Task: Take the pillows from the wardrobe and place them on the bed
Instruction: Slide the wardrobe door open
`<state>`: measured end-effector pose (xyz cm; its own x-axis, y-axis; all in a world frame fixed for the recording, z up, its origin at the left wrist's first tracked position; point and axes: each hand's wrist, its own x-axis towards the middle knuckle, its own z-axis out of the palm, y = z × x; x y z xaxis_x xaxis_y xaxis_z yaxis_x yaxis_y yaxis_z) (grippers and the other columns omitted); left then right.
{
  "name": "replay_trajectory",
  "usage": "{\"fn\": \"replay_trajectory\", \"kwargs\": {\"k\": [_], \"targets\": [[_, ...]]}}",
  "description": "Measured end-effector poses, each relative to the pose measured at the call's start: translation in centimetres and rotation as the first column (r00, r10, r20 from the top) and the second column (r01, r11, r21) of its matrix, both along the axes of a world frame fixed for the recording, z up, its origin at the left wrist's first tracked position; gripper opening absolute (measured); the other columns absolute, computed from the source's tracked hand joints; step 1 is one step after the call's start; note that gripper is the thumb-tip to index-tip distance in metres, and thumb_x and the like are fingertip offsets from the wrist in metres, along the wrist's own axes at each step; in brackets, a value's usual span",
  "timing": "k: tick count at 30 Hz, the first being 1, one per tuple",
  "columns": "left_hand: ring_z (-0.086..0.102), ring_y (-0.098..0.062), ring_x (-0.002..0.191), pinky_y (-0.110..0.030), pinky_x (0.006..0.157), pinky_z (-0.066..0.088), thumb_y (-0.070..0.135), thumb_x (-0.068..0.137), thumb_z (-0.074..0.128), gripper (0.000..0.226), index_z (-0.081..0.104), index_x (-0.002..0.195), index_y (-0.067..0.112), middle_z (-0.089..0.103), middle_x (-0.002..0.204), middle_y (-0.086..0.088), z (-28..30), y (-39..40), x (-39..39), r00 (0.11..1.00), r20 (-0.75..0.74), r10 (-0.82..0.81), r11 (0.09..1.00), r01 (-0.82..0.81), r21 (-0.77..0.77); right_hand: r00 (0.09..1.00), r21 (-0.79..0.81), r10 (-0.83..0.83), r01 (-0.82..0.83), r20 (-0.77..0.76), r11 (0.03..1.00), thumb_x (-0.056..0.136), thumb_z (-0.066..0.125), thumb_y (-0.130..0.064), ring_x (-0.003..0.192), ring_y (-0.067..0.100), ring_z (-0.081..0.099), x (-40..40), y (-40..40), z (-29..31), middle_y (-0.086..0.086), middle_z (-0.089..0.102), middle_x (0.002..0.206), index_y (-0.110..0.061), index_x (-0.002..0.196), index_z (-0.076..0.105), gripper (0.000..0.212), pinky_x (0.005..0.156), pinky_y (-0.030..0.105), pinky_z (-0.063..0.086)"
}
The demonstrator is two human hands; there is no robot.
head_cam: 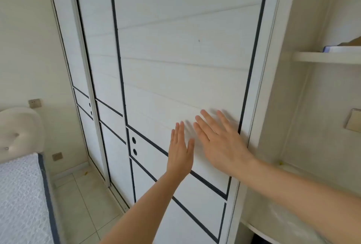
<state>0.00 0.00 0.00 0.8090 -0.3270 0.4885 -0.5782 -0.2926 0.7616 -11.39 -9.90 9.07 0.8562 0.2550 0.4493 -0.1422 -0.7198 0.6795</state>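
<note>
Wardrobe (185, 58) doors stand closed, so pillows cannot be seen. Left hand (180, 153) and right hand (220, 142), fingers flat and slightly spread, meet the nearest sliding door; bed (21, 194) lies lower left.

At the near left, the bed (21, 194) carries a white textured cover with a dark edge. Pale floor tiles (84, 200) run beside it. At the far right, a white shelf (328, 57) holds a flat book (341, 48).

Three wardrobe doors (185, 58), two hands (180, 151), one bed (21, 194).
</note>
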Motion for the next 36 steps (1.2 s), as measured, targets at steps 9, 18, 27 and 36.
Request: {"fn": "replay_trajectory", "kwargs": {"k": [9,18,27,36], "targets": [[-0.017,0.006,0.146,-0.028,0.122,0.001,0.047,0.105,0.027,0.065,-0.005,0.158,0.028,-0.012,0.166,0.013,-0.9,-2.6,1.3,1.0,0.007,-0.017,0.999,0.017,-0.033,0.981,-0.074,-0.186,0.189,0.051,0.979,0.1,0.027,-0.038,0.141,0.049,-0.025,1.0,-1.8,-0.1,0.022,-0.016,0.16,0.003,0.149,-0.013,0.076,0.109,0.066,-0.019],[-0.023,0.006,0.145,-0.028,0.122,-0.007,0.048,0.104,0.02,0.064,-0.008,0.157,0.028,-0.017,0.164,0.014,-0.8,-5.1,0.8,0.997,-0.062,0.044,0.985,-0.053,-0.167,0.947,-0.13,-0.321,0.323,0.034,0.938,0.093,0.043,-0.055,0.127,0.063,-0.036,2.6,-1.3,-1.2,0.034,-0.036,0.147,-0.001,0.147,-0.023,0.101,0.102,0.074,-0.02],[-0.025,0.004,0.145,-0.031,0.117,-0.013,0.051,0.1,0.011,0.059,-0.015,0.151,0.038,-0.024,0.158,0.024,-1.9,-6.4,1.8,0.993,-0.029,0.113,0.967,-0.116,-0.225,0.934,-0.141,-0.352,0.358,0.066,0.923,0.091,0.036,-0.067,0.128,0.063,-0.034,4.0,-1.8,-2.2,0.036,-0.04,0.144,-0.001,0.144,-0.03,0.107,0.098,0.076,-0.021],[-0.025,0.002,0.146,-0.039,0.118,-0.014,0.054,0.098,0.011,0.059,-0.015,0.151,0.045,-0.024,0.158,0.028,-2.5,-5.8,5.3,0.995,-0.033,0.093,0.953,-0.098,-0.288,0.925,-0.167,-0.366,0.378,0.1,0.911,0.088,0.02,-0.07,0.13,0.059,-0.034,7.2,-0.8,-2.7,0.032,-0.039,0.146,-0.003,0.143,-0.033,0.101,0.101,0.072,-0.022]]}}
